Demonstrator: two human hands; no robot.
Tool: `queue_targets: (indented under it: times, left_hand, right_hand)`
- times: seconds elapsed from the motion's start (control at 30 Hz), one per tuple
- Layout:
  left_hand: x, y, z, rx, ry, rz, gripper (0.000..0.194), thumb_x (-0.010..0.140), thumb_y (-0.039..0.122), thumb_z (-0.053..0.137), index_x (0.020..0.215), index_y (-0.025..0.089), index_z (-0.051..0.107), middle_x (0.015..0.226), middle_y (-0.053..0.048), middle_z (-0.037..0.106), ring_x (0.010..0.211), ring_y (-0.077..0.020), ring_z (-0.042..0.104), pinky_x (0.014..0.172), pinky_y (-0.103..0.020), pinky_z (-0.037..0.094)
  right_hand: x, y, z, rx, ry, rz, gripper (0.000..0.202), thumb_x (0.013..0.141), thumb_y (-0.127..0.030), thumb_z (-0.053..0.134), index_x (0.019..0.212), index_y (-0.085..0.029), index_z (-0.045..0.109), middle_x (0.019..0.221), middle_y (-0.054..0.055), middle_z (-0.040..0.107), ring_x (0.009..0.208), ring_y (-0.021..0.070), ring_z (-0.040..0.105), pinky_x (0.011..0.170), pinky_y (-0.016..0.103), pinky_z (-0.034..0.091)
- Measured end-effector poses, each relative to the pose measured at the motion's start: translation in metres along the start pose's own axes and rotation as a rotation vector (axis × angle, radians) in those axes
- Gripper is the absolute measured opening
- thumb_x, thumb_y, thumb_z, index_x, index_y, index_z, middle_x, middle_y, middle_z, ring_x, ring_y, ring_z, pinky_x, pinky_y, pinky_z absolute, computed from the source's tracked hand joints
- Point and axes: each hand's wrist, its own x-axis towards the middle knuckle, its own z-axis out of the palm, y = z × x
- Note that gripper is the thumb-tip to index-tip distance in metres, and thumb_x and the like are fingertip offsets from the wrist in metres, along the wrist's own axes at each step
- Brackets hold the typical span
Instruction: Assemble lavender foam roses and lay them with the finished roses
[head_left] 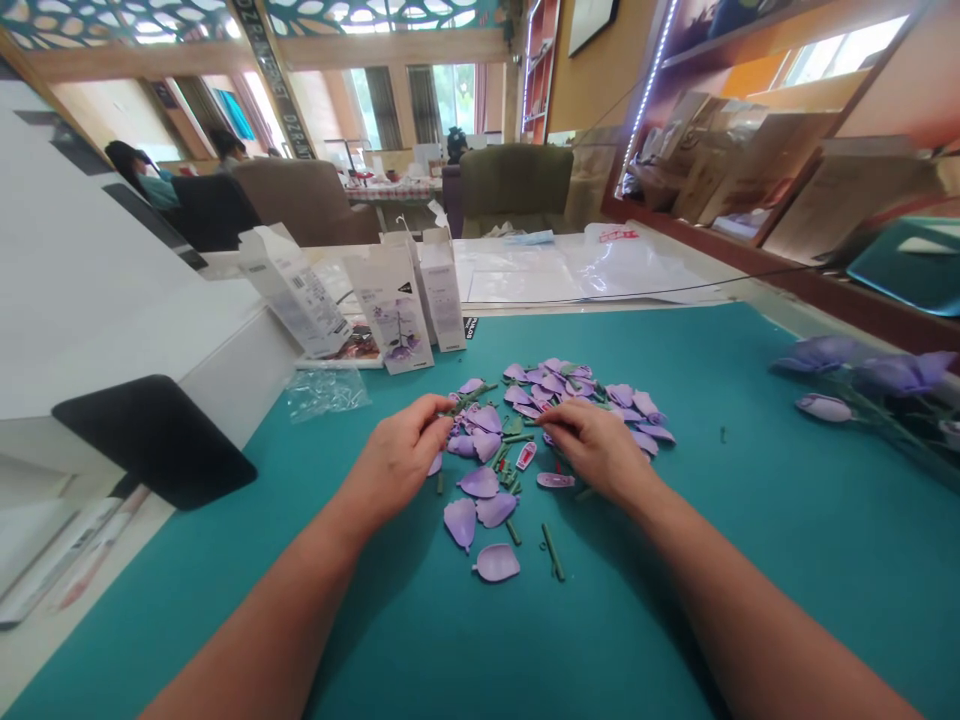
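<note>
My left hand (pixel 409 452) is closed in a pinch at the left side of the loose lilac plastic petals (pixel 486 445). A thin green stem piece (pixel 474 396) runs out from its fingertips. My right hand (pixel 600 445) pinches at the edge of the larger petal pile (pixel 553 380); what sits between its fingers is too small to make out. Between the hands lie short green stem parts (pixel 510 482) and a pinkish piece with red on it (pixel 526 456). Nearer me are a single pale petal (pixel 496 563) and a longer green stem (pixel 553 552).
A teal mat (pixel 360 630) covers the table. White boxes (pixel 394 320) stand at the back left beside a crumpled clear bag (pixel 326 390). A black tablet-like panel (pixel 154 440) is at left. Assembled purple flowers (pixel 904 372) lie at right. People sit in the background.
</note>
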Motion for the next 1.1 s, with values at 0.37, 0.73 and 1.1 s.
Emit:
queue_targets:
  times: [0.37,0.73,1.1]
  left_hand:
    - [0.001,-0.012,-0.002,0.102,-0.011,-0.001,0.035,0.09,0.037,0.036,0.108,0.02,0.06,0.086,-0.003,0.069,0.078,-0.0207,0.063,0.071,-0.032,0.046]
    - [0.0,-0.033,0.005,0.191,0.07,0.127,0.033,0.092,0.033,0.035,0.107,0.018,0.061,0.107,-0.008,0.068,0.096,-0.0236,0.064,0.084,-0.035,0.049]
    - [-0.001,-0.03,-0.001,0.159,0.087,0.108,0.032,0.091,0.03,0.037,0.106,0.019,0.062,0.106,-0.006,0.07,0.096,-0.0228,0.065,0.085,-0.034,0.05]
  right_hand:
    - [0.001,0.01,-0.008,0.011,0.132,0.07,0.022,0.085,-0.022,0.051,0.092,-0.023,0.072,0.092,0.004,0.074,0.085,0.0206,0.067,0.075,0.032,0.05]
    - [0.049,-0.018,0.012,-0.549,-0.364,-0.154,0.024,0.088,-0.018,0.05,0.094,-0.021,0.073,0.101,0.009,0.068,0.094,0.0218,0.061,0.07,0.027,0.043]
    - [0.076,-0.013,0.032,-0.549,-0.536,-0.228,0.019,0.075,-0.012,0.054,0.079,-0.018,0.072,0.091,0.009,0.07,0.08,0.0195,0.062,0.065,0.025,0.039]
